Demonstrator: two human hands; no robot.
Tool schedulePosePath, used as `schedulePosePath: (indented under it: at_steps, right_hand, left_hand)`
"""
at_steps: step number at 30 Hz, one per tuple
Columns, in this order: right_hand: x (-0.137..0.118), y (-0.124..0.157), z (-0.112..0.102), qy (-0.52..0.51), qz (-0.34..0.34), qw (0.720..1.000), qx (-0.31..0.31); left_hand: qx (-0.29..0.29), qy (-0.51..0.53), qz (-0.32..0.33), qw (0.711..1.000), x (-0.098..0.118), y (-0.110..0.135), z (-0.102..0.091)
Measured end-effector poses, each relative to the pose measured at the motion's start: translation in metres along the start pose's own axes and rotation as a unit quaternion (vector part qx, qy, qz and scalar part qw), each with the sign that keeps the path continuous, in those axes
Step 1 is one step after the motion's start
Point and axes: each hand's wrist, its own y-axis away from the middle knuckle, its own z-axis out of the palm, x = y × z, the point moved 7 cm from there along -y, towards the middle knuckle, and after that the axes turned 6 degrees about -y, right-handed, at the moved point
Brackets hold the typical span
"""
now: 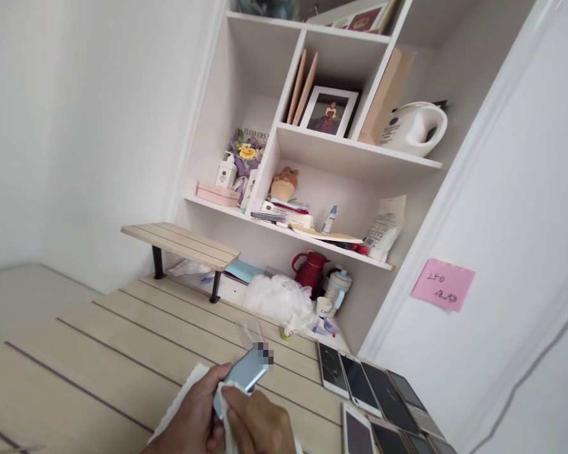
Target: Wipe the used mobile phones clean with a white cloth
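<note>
Near the bottom centre, my left hand is closed around a light blue smartphone, which is held tilted above the slatted wooden table. My right hand pinches a white cloth and presses it against the lower part of the phone. More white cloth shows behind my left hand, by the wrist. A pixelated patch hides the phone's upper right corner. Several other smartphones lie in rows on the table to the right of my hands.
A small wooden riser stands on the table at the back left. Behind it, a white shelf unit holds bottles, a framed picture and a jug. A white plastic bag, red kettle and cup sit at the back.
</note>
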Motion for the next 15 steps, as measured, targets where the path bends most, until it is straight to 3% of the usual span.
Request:
schedulePosePath:
  at_steps: [3, 6, 11, 15]
  right_hand:
    - [0.014, -0.003, -0.018, -0.041, 0.045, 0.996, 0.057]
    - [0.015, -0.003, -0.019, -0.05, 0.059, 0.993, 0.086]
    - [-0.004, -0.003, 0.006, 0.012, -0.016, 1.0, -0.006]
    - [0.011, -0.002, -0.009, -0.015, 0.025, 0.999, 0.028]
  left_hand:
    - [0.01, -0.058, 0.069, 0.996, 0.005, -0.002, -0.003]
    - [0.006, -0.05, 0.057, 0.997, 0.003, -0.003, -0.004]
    - [-0.015, -0.005, -0.044, 0.999, -0.005, 0.002, 0.002]
    - [0.028, -0.06, 0.073, 0.995, 0.008, -0.001, -0.003]
